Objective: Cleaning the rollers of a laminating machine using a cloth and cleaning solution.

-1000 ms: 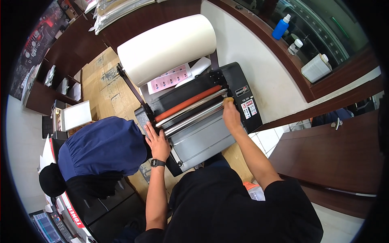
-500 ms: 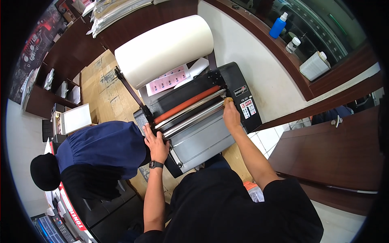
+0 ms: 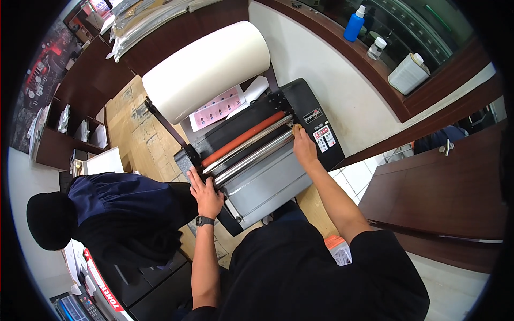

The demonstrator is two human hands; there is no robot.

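A black and grey roll laminator (image 3: 267, 184) stands in front of me, with an orange-red roller (image 3: 243, 138) and metal rollers across its top. A big white film roll (image 3: 206, 69) sits on a bar behind it, above a pink printed sheet (image 3: 217, 107). My left hand (image 3: 204, 192), a black watch on its wrist, lies flat with fingers apart on the machine's left end. My right hand (image 3: 304, 148) rests at the right end of the metal rollers, beside the control panel (image 3: 321, 136). Its fingertips are hidden from me.
A person in a dark blue top and black cap (image 3: 123, 208) bends over close on my left. Flattened cardboard (image 3: 136, 134) covers the floor. A wooden ledge holds a blue bottle (image 3: 353, 24) and a white canister (image 3: 408, 72). A dark brown desk (image 3: 444, 198) stands on my right.
Both my hands stay at the ends of the rollers. The person on my left has shifted a little lower and further left in view.
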